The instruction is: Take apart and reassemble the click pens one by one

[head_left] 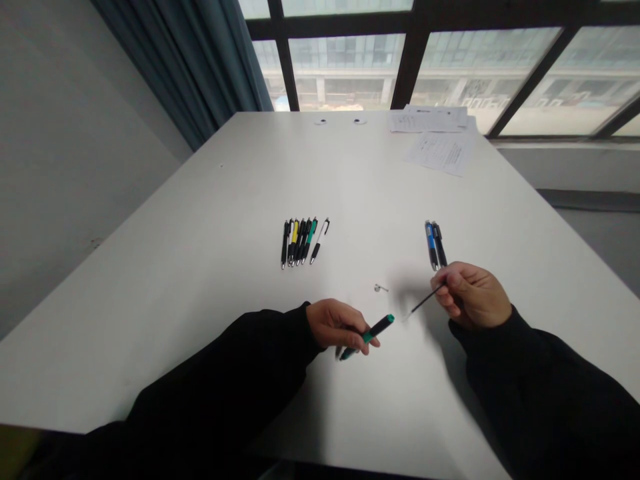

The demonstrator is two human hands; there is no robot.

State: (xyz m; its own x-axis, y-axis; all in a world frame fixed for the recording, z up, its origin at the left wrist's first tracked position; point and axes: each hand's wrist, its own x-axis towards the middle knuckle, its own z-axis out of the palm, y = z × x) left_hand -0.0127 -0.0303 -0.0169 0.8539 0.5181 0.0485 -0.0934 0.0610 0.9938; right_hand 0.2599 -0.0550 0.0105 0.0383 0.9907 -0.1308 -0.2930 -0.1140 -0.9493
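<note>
My left hand is closed around a green and black pen barrel, its open end pointing right. My right hand pinches a thin dark ink refill whose tip points left toward the barrel's end, a small gap apart. A tiny metal spring lies on the white table just beyond the two hands. A row of several pens lies at centre left. Two more pens, one blue and one black, lie just beyond my right hand.
Loose printed papers lie at the table's far right edge near the window. Two small round caps sit at the far edge. A dark curtain hangs at the back left.
</note>
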